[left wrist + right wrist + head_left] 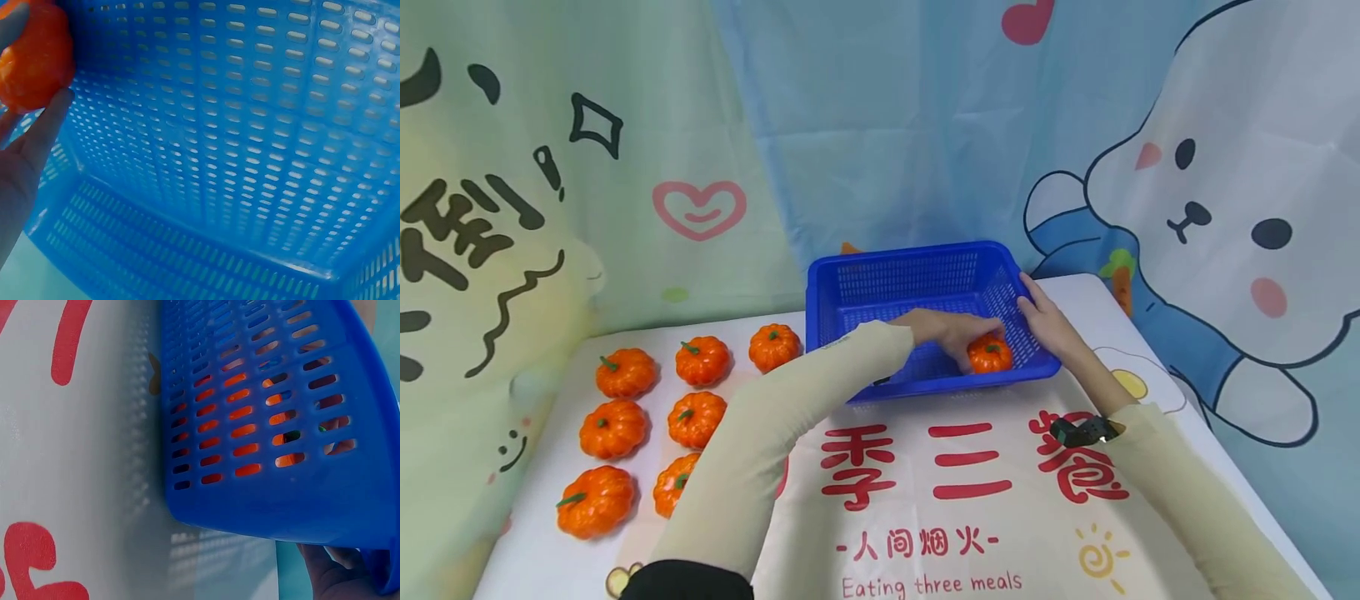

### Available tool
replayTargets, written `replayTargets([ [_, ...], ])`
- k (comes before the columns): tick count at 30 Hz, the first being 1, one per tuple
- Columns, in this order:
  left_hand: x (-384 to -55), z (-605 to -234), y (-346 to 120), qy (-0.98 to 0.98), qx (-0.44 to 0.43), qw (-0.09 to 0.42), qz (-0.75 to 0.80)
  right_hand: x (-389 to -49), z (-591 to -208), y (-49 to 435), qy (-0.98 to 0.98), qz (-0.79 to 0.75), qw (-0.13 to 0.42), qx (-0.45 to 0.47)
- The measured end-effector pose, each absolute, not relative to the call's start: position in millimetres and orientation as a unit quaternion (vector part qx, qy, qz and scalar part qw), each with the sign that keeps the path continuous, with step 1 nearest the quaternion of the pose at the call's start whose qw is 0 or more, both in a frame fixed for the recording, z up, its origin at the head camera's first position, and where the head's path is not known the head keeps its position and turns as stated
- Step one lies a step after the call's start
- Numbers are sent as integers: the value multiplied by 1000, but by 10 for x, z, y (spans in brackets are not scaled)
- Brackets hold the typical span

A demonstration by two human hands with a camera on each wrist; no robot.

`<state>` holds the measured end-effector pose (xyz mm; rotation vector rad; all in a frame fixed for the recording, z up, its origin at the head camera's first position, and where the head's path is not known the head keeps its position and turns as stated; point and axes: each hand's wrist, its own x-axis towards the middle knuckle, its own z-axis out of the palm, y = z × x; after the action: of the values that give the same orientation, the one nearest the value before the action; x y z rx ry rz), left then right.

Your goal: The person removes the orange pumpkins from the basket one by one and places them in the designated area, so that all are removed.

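Note:
Inside the blue plastic basket [895,385], near its front right corner, my left hand [951,332] grips a small orange pumpkin [990,355] with a green stem. The left wrist view shows the fingers curled about the pumpkin [37,59] beside the perforated wall. My right hand [1047,321] holds the basket's right rim, thumb and fingers around the edge. From the right wrist view, orange shows through the slots of the basket wall [250,506], and part of the right hand [340,575] appears under the rim.
Several more pumpkins stand in rows on the table's left side, among them one by the basket [774,347] and one at the front left [597,502]. A printed cloth [917,558] covers the table. A cartoon curtain [880,125] hangs close behind the basket.

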<state>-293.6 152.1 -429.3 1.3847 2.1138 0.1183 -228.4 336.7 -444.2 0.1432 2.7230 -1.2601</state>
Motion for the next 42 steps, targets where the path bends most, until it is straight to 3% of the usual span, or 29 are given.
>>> replayTargets([
  [6, -3077, -4119, 1275, 810, 530, 242, 70, -2357, -4412, 3340, 905, -418, 71, 38],
  [10, -3036, -3902, 952, 827, 515, 175, 144, -2420, -4373, 3337, 905, -419, 69, 38],
  [17, -2247, -3615, 45, 832, 437, -14, 343, -2440, -4343, 3316, 902, -423, 78, 30],
  [20, -1787, -3638, -405, 841, 412, -60, 344, -2438, -4352, 3325, 902, -425, 73, 21],
  [24, -1215, -3904, -862, 878, 339, -44, 336, -2386, -4408, 3384, 902, -425, 75, 18],
  [28, -867, -4235, -1136, 916, 229, 4, 329, -2292, -4462, 3465, 901, -425, 80, 25],
  [42, -782, -4643, -1417, 953, 108, 72, 273, -2246, -4413, 3527, 898, -431, 83, 39],
])
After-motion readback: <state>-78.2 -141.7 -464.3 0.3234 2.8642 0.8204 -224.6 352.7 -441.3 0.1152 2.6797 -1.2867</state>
